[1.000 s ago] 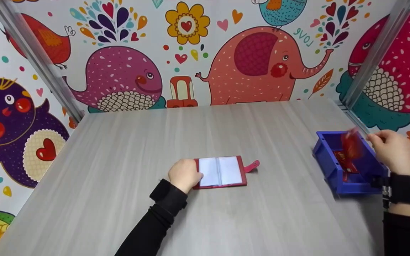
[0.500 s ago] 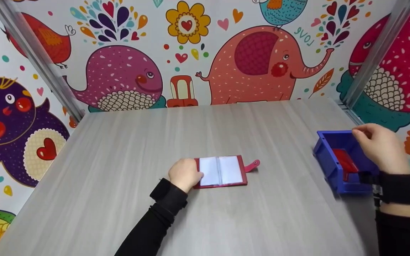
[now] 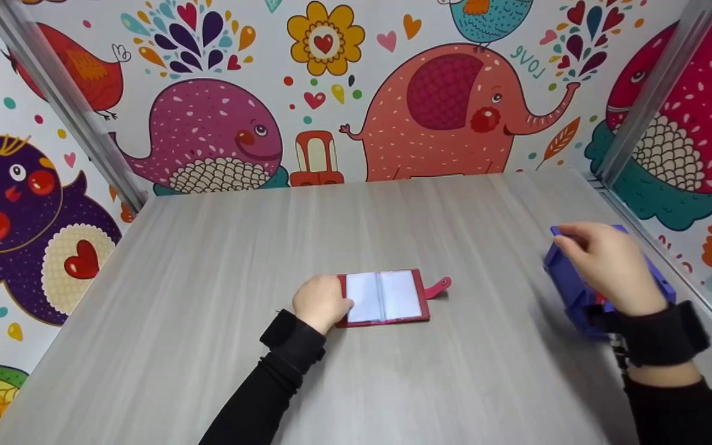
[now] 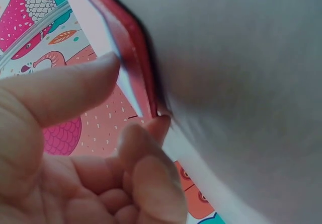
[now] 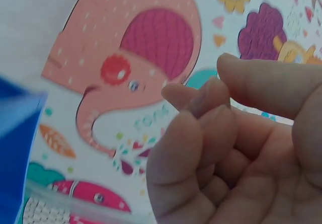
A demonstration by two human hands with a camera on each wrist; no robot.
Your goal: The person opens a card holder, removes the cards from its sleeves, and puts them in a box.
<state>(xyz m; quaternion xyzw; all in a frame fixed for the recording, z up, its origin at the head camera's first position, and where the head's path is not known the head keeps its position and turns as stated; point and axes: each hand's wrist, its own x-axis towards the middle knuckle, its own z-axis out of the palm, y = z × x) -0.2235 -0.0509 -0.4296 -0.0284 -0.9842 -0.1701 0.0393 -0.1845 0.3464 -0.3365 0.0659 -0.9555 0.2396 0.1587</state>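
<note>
A red card holder (image 3: 382, 297) lies spread open on the table, its clear pages showing white and its snap strap (image 3: 438, 288) pointing right. My left hand (image 3: 319, 303) pinches its left edge; in the left wrist view the thumb (image 4: 95, 80) is on the page side and a fingertip is under the red cover. Over the blue bin (image 3: 563, 278) at the right is my right hand (image 3: 612, 266), hiding most of it. Its fingers (image 5: 173, 143) are loosely curled in the right wrist view, thumb apart, holding nothing. A bit of red card (image 3: 597, 298) shows inside the bin.
The pale wood-grain table (image 3: 356, 383) meets patterned walls (image 3: 325, 111) at the back and sides. Metal posts (image 3: 659, 93) stand at the corners. The bin is close to the table's right edge.
My right hand let go of a red card, which dropped into the bin, then moved left across the bin. My left hand and the card holder stayed in place.
</note>
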